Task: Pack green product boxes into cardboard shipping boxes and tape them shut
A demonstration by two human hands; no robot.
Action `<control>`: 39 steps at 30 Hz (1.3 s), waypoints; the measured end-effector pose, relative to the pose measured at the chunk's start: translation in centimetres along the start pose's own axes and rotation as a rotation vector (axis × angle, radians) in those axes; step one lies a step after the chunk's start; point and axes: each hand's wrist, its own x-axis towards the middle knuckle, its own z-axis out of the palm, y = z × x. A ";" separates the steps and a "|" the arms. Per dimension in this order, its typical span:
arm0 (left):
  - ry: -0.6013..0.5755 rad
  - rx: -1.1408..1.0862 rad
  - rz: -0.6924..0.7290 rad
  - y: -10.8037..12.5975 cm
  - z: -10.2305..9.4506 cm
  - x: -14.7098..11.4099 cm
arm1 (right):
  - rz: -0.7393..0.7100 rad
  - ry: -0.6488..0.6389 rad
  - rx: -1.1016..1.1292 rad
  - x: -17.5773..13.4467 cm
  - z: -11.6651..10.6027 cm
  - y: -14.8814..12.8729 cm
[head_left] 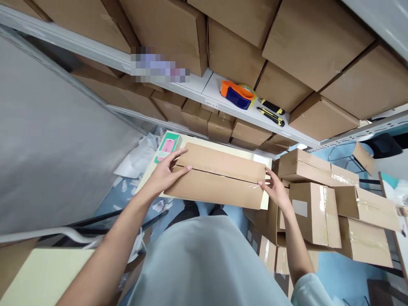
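A long brown cardboard box (219,163) lies in front of me on a pale yellow tabletop. Its two top flaps are folded down and meet at a narrow dark seam. My left hand (167,172) grips the left end, thumb on the top near the seam and fingers at the far corner. At the right end, my right hand (274,187) holds the box edge, with thumb and fingertips at the end of the seam. What is inside the box is hidden. A green and pink package (170,143) lies just beyond my left hand.
On the shelf (200,83) above sit an orange and blue tape dispenser (237,94) and two yellow-black utility knives (271,111), among large cartons. Stacked taped cartons (315,212) stand at the right. White paper scraps (137,155) lie at the left.
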 end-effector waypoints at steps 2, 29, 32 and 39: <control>0.004 0.117 0.103 -0.8 -0.1 0.4 | -0.063 0.063 -0.122 -0.4 0.3 -0.9; -0.177 0.147 0.188 -1.2 0.2 0.7 | 0.257 -0.084 -0.474 0.2 1.3 -7.7; -0.151 0.139 0.205 -1.6 0.7 0.6 | 0.339 -0.100 -0.751 0.9 1.6 -9.9; -0.137 0.116 0.215 -2.1 1.5 0.4 | 0.054 -0.128 -0.994 10.4 5.5 -22.3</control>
